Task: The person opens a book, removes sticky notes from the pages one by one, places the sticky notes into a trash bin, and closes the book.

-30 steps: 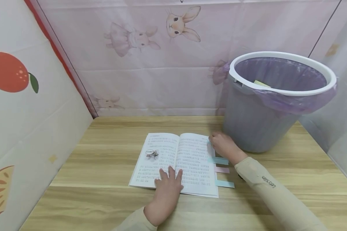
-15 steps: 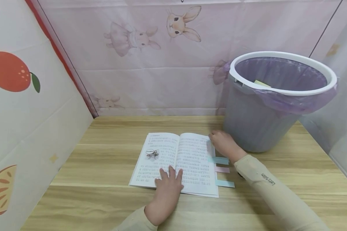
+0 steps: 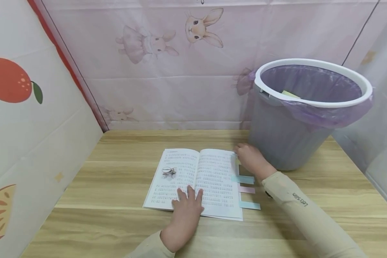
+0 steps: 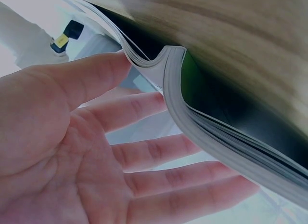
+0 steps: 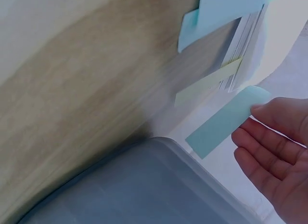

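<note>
An open book with printed pages lies on the wooden table. My left hand rests with spread fingers across its lower middle, near the fold. At the upper right corner of the right page, my right hand pinches a teal sticky tab between thumb and forefinger. The tab's inner end meets the page edge in the right wrist view. Below that hand, a light blue tab, a pink tab and another pale teal tab stick out. A pale yellow tab shows beside the pinched one.
A grey bin with a white rim and purple liner stands at the back right, close to my right hand. Something yellow shows inside it. Printed cloths hang behind and at the sides of the table.
My right hand has risen slightly along the page edge, and a bit more of the page's side shows beneath it. My left hand and the book stay where they were.
</note>
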### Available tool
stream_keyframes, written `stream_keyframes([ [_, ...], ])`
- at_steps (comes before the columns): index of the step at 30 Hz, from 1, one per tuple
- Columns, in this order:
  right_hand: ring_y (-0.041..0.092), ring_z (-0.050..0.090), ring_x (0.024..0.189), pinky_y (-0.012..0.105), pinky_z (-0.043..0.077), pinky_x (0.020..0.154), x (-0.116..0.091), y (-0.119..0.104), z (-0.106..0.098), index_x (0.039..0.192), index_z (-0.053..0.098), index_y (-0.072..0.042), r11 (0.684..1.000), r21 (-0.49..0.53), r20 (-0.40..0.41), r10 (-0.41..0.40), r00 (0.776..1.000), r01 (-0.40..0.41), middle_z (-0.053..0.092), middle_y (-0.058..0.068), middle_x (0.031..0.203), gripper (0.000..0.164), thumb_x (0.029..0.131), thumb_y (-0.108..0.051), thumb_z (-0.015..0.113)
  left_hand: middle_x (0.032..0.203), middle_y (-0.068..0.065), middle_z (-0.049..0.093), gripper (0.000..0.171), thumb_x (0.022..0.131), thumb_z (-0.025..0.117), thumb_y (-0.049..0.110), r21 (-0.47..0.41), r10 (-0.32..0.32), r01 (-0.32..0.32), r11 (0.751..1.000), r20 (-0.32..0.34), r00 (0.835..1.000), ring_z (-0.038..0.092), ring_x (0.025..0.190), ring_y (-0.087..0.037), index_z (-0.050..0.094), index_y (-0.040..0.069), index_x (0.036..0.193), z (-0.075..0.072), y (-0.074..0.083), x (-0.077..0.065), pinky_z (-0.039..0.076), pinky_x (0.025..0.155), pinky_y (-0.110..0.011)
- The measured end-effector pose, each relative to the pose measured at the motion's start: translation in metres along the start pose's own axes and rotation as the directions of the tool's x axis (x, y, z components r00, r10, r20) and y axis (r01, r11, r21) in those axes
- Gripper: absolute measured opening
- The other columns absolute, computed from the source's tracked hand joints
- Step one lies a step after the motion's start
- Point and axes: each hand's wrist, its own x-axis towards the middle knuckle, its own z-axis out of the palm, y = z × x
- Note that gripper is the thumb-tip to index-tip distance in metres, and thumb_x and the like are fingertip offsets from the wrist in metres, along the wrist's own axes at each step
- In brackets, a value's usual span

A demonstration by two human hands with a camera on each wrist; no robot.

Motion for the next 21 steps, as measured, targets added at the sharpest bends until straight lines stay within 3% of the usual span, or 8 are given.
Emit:
stream_keyframes([
  [7,0.029,0.064,0.078,0.037,0.055,0.066,-0.002,0.003,-0.006,0.092,0.067,0.003,1.0,0.028,-0.053,-0.008,0.999,0.009,0.065,0.014,0.085,0.016,0.078,0.004,0.075,0.121,-0.019,0.06,0.05,0.084,0.067,0.044,0.015,0.007,-0.007,1.0,0.002,1.0,0.06,0.105,-0.043,0.063,0.02,0.128,-0.002,0.0,-0.001,0.057,0.066,-0.05],
  [10,0.027,0.061,0.075,0.037,0.053,0.065,-0.004,0.002,-0.017,0.087,0.065,0.003,0.997,0.073,-0.137,-0.023,0.99,0.034,0.062,0.012,0.081,0.01,0.079,0.005,0.072,0.123,-0.02,0.059,0.051,0.085,0.066,0.043,0.002,0.009,-0.009,1.0,0.027,1.0,0.059,0.107,-0.044,0.062,0.02,0.13,-0.002,0.0,0.0,0.057,0.067,-0.051],
  [13,0.025,0.057,0.073,0.037,0.05,0.064,-0.006,-0.001,-0.036,0.082,0.063,0.001,0.987,0.135,-0.254,-0.053,0.966,0.09,0.059,0.009,0.078,0.009,0.08,0.008,0.068,0.123,-0.02,0.059,0.051,0.085,0.067,0.043,-0.008,0.004,-0.004,1.0,0.03,1.0,0.059,0.107,-0.045,0.062,0.019,0.13,-0.002,0.0,0.0,0.057,0.067,-0.052],
  [15,0.024,0.054,0.071,0.036,0.048,0.063,-0.008,-0.003,-0.053,0.081,0.061,0.0,0.976,0.162,-0.35,-0.082,0.933,0.146,0.058,0.008,0.077,0.011,0.08,0.01,0.067,0.122,-0.02,0.059,0.05,0.085,0.067,0.043,-0.006,0.003,-0.002,1.0,0.019,1.0,0.059,0.106,-0.045,0.063,0.019,0.129,-0.002,0.0,0.0,0.057,0.067,-0.051],
  [17,0.026,0.055,0.072,0.038,0.048,0.064,-0.009,-0.006,-0.074,0.082,0.061,0.001,0.962,0.168,-0.453,-0.119,0.884,0.215,0.06,0.009,0.078,0.013,0.078,0.012,0.066,0.121,-0.02,0.06,0.05,0.085,0.068,0.042,-0.009,0.0,0.0,1.0,0.01,1.0,0.06,0.106,-0.045,0.063,0.019,0.128,-0.001,0.0,0.0,0.057,0.067,-0.051],
  [21,0.031,0.057,0.075,0.039,0.047,0.069,-0.011,-0.01,-0.122,0.086,0.063,0.004,0.94,0.152,-0.655,-0.136,0.744,0.305,0.063,0.014,0.081,0.015,0.075,0.014,0.064,0.12,-0.02,0.06,0.049,0.084,0.068,0.042,-0.005,-0.004,0.004,1.0,-0.009,1.0,0.06,0.105,-0.045,0.064,0.019,0.127,0.0,0.001,-0.001,0.057,0.066,-0.051],
])
